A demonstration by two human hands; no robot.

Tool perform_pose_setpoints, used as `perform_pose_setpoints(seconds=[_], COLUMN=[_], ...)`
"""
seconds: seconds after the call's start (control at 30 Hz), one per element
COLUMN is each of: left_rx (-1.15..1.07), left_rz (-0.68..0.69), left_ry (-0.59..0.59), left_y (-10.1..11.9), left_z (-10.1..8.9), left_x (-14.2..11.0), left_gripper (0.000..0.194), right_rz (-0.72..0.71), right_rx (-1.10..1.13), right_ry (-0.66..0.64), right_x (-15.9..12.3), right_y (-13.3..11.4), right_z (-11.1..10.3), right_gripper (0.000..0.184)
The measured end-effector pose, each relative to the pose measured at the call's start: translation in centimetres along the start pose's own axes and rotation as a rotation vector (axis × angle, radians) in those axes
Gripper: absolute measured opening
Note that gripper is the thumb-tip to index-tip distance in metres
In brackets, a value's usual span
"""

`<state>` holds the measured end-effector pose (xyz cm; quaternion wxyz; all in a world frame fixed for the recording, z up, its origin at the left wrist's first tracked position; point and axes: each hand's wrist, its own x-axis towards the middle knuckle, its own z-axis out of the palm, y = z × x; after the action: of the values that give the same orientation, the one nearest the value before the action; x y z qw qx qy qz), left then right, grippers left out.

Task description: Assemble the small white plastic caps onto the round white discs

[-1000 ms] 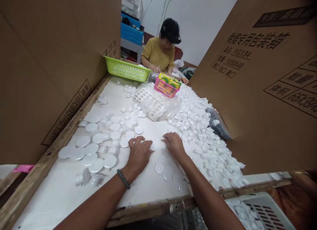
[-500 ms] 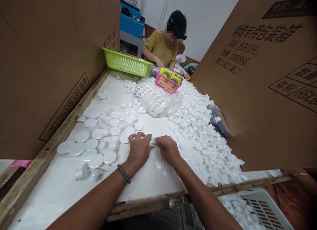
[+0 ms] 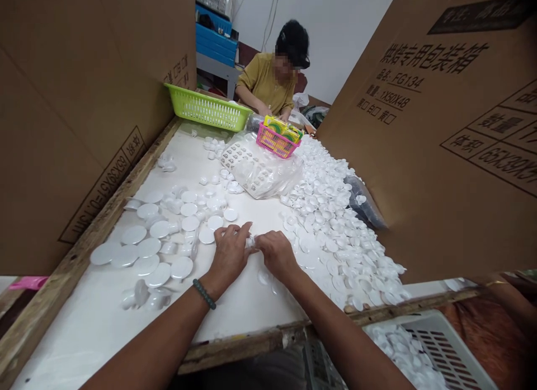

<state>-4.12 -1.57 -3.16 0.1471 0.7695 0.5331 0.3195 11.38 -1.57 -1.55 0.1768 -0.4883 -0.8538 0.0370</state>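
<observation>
Over the middle of the white tabletop point(image 3: 235, 317), my left hand point(image 3: 229, 254) and my right hand point(image 3: 277, 254) meet at a small white plastic piece point(image 3: 250, 242). The fingers of both hands are closed on it and hide most of its shape. A dark green bead bracelet point(image 3: 204, 294) circles my left wrist. Just below my right hand lie thin, see-through round pieces point(image 3: 263, 276). White round discs point(image 3: 149, 247), some tilted or overlapping, spread to the left of my left hand. A large heap of small white plastic pieces point(image 3: 331, 222) covers the table's right side.
Tall cardboard boxes point(image 3: 92, 76) point(image 3: 419, 155) wall both sides. Ahead are a clear plastic bag point(image 3: 268, 177), a pink basket point(image 3: 277, 145) with yellow packets and a green basket point(image 3: 210, 110). Another person point(image 3: 268, 82) sits opposite. A pale crate point(image 3: 457, 339) holds white pieces below the front edge.
The whole view has shifted slightly, so things appear a little farther left. Both hands stay together at the small white piece, with my fingers slightly repositioned around it.
</observation>
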Motion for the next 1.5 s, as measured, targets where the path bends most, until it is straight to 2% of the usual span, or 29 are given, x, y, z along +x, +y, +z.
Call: perform_pose_setpoints(seconds=[0.1, 0.2, 0.3, 0.47, 0.6, 0.67, 0.83, 0.97, 1.1, 1.2, 1.37, 1.5], left_rx=[-0.056, -0.119, -0.149, -0.051, -0.005, 0.007, 0.041, 0.079, 0.092, 0.078, 0.049, 0.034], left_rz=[0.043, 0.046, 0.012, -0.068, -0.136, -0.152, -0.197, -0.222, -0.221, -0.214, -0.165, -0.181], left_ry=[0.002, -0.002, -0.018, -0.013, 0.002, 0.001, -0.024, -0.067, -0.098, -0.086, -0.047, -0.061], left_y=[0.1, 0.6, 1.1, 0.9, 0.6, 0.7, 1.0, 0.9, 0.8, 0.7, 0.6, 0.4], left_z=[-0.7, -1.3, -1.5, -1.0, -1.0, -1.2, -1.5, -1.4, -1.4, -1.6, -1.7, -1.9], left_x=[0.1, 0.3, 0.4, 0.6, 0.8, 0.8, 0.8, 0.9, 1.2, 1.1, 0.7, 0.8], left_gripper=[0.035, 0.018, 0.012, 0.013, 0.013, 0.014, 0.012, 0.011, 0.012, 0.012, 0.017, 0.02], right_rz=[0.221, 0.461, 0.526, 0.342, 0.159, 0.128, 0.158, 0.252, 0.295, 0.291, 0.286, 0.271], right_rx=[0.337, 0.69, 0.841, 0.683, 0.509, 0.411, 0.353, 0.281, 0.133, 0.066, 0.195, 0.402], right_ry=[0.077, 0.063, 0.02, 0.126, 0.099, 0.095, 0.06, 0.02, -0.061, -0.062, 0.088, 0.037], right_x=[-0.2, -0.3, -0.3, -0.5, -0.7, -0.7, -0.3, 0.3, 1.0, 0.9, -0.2, -0.4], right_y=[-0.1, -0.3, -0.3, 0.1, 0.2, 0.1, -0.2, -0.7, -1.4, -1.9, -1.8, -1.1], right_z=[-0.3, -0.6, -0.8, -0.8, -0.3, 0.0, -0.3, -0.8, -1.0, -0.8, -0.3, -0.4], right_gripper=[0.017, 0.016, 0.018, 0.023, 0.03, 0.029, 0.022, 0.013, 0.015, 0.016, 0.016, 0.013])
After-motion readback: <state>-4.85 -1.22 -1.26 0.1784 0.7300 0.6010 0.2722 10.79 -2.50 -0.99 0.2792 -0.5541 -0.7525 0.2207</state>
